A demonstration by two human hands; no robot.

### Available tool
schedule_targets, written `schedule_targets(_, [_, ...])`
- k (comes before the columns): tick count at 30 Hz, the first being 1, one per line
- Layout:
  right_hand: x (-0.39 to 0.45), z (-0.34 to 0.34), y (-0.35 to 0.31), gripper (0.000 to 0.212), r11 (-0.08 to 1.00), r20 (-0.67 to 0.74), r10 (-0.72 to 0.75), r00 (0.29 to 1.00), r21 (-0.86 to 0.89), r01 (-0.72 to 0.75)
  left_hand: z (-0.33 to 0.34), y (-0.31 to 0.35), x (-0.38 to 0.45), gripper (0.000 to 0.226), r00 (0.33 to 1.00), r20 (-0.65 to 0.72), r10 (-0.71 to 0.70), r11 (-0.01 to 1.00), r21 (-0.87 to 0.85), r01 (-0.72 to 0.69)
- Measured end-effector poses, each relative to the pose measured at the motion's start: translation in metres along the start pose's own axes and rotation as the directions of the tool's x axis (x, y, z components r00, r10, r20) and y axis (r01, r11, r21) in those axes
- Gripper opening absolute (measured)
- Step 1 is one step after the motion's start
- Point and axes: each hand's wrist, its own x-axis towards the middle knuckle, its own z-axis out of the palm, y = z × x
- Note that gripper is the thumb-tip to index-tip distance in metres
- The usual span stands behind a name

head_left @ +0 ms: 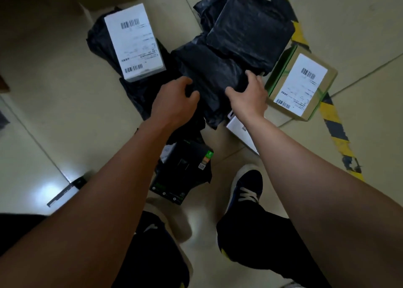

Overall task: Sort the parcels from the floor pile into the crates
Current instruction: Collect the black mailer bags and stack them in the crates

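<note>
- The person is bending over the floor pile, both arms reaching down to the black poly-bag parcel (214, 76) lying in the middle of the heap on the tiled floor (54, 69).
- The left hand (174, 102) is curling its grip round the parcel's near left edge, thumb and fingers closing on the plastic.
- The right hand (248, 95) is clamping the near right edge, fingers spread over the top and thumb tucked along the side.
- Step in hand, as I read it: picking this soft parcel up, not yet lifting it clear.
- A second black bag (248, 25) is overlapping its far end; a white labelled box (134, 43) is resting on more black bags to the left, and a brown labelled carton (302, 84) is sitting just beside the right hand.
- A dark printed parcel (183, 172) is lying near the person's shoes (246, 187).
- No crate is showing here, so the next move is likely calling for a lift, a turn to find the label, then a carry out of this view.
- The bag may sag or drag its neighbour.
</note>
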Motion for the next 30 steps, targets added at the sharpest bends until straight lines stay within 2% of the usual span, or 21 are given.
schedule_targets(5, [0.02, 0.023, 0.01, 0.074, 0.997, 0.012, -0.012, 1.0, -0.08, 0.013, 0.017, 0.003, 0.037, 0.056, 0.999, -0.015, 0.032, 0.998, 0.058, -0.032])
schedule_targets(9, [0.024, 0.037, 0.014, 0.067, 0.988, 0.016, -0.036, 0.999, -0.153, 0.038, 0.026, -0.001, 0.049, 0.048, 0.999, 0.035, 0.031, 0.987, 0.154, -0.036])
schedule_targets(12, [0.026, 0.038, 0.013, 0.063, 0.991, -0.014, -0.041, 0.999, -0.127, 0.039, 0.029, -0.003, 0.047, 0.045, 0.998, 0.052, 0.033, 0.976, 0.214, -0.044])
schedule_targets(19, [0.02, 0.037, 0.009, 0.046, 0.998, -0.018, -0.004, 1.0, -0.057, 0.003, 0.035, -0.004, 0.043, 0.048, 0.998, 0.057, 0.032, 0.971, 0.236, -0.044])
schedule_targets(24, [0.01, 0.041, 0.012, 0.034, 0.993, 0.014, 0.049, 0.999, 0.106, -0.05, 0.037, -0.004, 0.036, 0.046, 0.997, 0.074, 0.004, 0.966, 0.259, -0.023])
schedule_targets(26, [0.004, 0.039, 0.009, 0.037, 0.987, 0.028, 0.049, 0.998, 0.152, -0.053, 0.036, -0.004, 0.035, 0.047, 0.996, 0.093, -0.013, 0.965, 0.261, -0.012])
schedule_targets(30, [-0.006, 0.034, 0.005, 0.068, 0.982, 0.054, 0.041, 0.998, 0.181, -0.05, 0.036, -0.001, 0.037, 0.046, 0.996, 0.088, -0.031, 0.991, 0.134, 0.019])
